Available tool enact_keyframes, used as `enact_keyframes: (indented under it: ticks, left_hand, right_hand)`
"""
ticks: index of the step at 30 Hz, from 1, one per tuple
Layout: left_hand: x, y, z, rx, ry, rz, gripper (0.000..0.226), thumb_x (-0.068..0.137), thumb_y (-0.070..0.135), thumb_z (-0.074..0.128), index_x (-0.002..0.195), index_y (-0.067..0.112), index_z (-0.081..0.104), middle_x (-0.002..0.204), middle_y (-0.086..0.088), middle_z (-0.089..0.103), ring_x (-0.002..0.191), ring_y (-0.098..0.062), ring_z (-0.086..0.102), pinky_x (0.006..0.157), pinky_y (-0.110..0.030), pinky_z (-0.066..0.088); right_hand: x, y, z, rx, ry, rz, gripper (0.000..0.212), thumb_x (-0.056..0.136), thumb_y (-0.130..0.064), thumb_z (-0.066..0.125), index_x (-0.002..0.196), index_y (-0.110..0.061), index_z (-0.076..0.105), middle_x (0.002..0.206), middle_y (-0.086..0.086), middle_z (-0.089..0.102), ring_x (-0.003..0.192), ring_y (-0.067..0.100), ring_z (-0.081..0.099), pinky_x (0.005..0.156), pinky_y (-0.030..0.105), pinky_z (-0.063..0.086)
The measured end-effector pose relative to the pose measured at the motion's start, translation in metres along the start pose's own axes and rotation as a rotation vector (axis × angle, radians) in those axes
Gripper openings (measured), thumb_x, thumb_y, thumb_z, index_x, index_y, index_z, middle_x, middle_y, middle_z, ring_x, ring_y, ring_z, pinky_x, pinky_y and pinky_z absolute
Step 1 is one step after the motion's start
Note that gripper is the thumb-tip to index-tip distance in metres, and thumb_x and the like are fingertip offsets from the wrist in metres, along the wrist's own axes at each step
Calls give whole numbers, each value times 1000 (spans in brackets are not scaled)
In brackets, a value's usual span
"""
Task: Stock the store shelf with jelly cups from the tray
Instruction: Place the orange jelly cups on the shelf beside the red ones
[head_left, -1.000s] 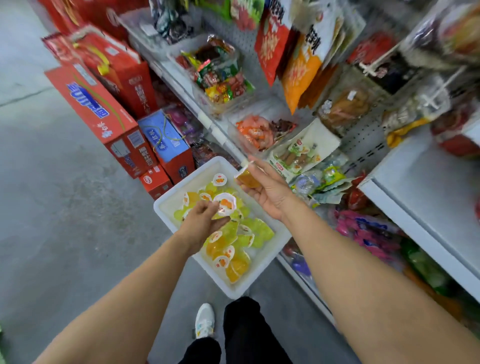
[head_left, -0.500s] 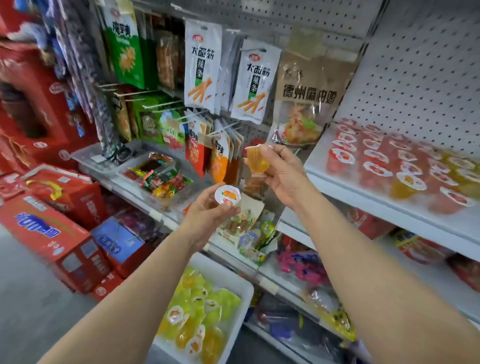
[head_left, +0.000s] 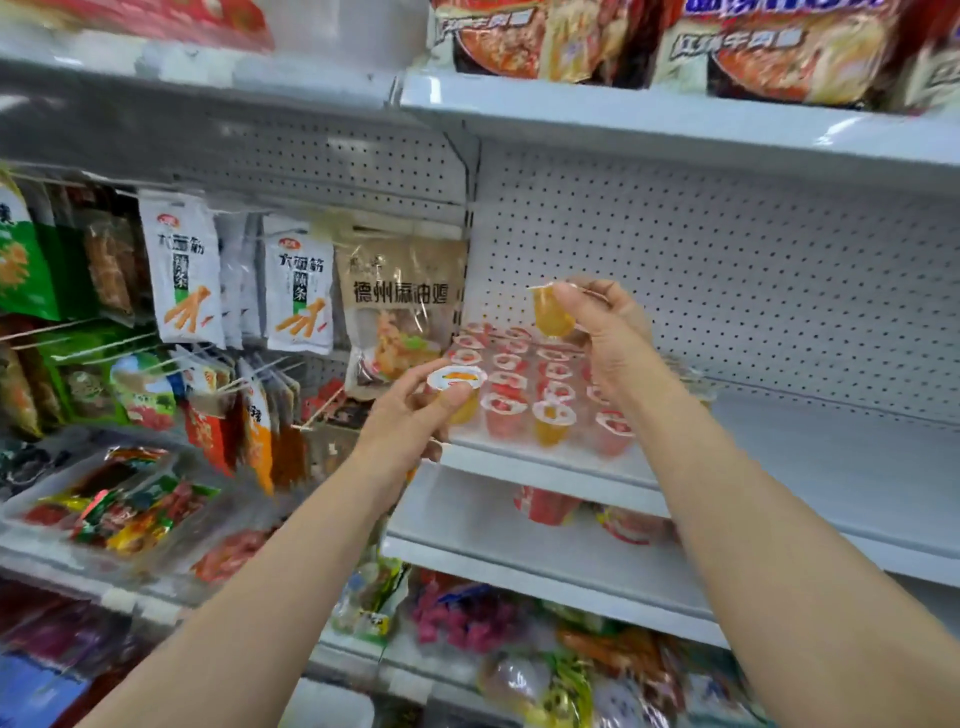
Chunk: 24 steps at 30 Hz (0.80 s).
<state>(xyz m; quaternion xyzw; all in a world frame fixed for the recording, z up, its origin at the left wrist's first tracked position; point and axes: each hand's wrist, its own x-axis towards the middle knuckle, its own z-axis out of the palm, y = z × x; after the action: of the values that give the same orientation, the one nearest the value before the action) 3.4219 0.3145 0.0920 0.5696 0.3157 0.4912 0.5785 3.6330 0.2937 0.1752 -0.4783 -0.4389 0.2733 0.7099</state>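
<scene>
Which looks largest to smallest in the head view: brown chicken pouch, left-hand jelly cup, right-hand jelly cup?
1. Brown chicken pouch.
2. Left-hand jelly cup and right-hand jelly cup: look alike, both partly hidden by fingers, so unranked.

White shelf (head_left: 810, 457) in front of me, pegboard back. Jelly cups (head_left: 524, 387) stand in rows on its left end, mostly red, one orange (head_left: 551, 423) at front. Shelf below (head_left: 519, 525) carries red cups, I think; blurred.
</scene>
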Motion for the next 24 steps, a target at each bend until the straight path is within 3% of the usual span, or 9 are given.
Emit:
enact_keyframes:
  ticks: [5,10,13,16,18,24]
  left_hand:
    - [22,-5,76,-33,-51,13,33,86,25,74,117,25,64,82,-4,60,57,-15,47,42,-23,38]
    - [32,-14,136,-30,-55,22,37,83,23,76,118,23,63,84,-3,64,59,-16,50,43,-23,39]
    - [37,-20,157,-32,-59,14,36,82,23,77,115,28,63,86,-5,64,62,-18,51,48,-27,42]
    - [40,-21,169,-27,-39,11,30,81,23,78,104,36,64,85,-2,64,60,-17,54,54,-30,48]
    - [42,-21,175,-24,-28,3,31,81,23,78,104,37,63,89,-3,65,61,-16,56,60,-32,52]
    - [45,-21,186,-9,-21,-7,37,81,23,78,113,31,62,96,-7,68,63,-16,59,63,-33,55]
  right_hand:
    - [22,-5,-98,-96,166,-5,26,83,-15,79,103,-19,63,100,0,70,87,18,66,66,33,55]
    - [34,19,-165,-322,227,37,31,82,-13,79,103,-23,59,113,3,66,87,15,65,73,39,58]
    - [38,46,-187,-379,195,93,37,79,-7,78,107,-22,59,112,1,65,88,16,64,68,33,58]
    - [42,74,-200,-454,160,143,38,71,-11,80,99,-28,61,106,-3,65,97,19,66,86,47,59]
    - [46,90,-205,-497,124,179,39,66,-16,83,95,-31,60,104,-6,64,98,19,66,89,49,57]
    - [50,109,-204,-589,68,215,42,72,-20,85,106,-25,61,103,-10,63,97,14,64,91,38,56]
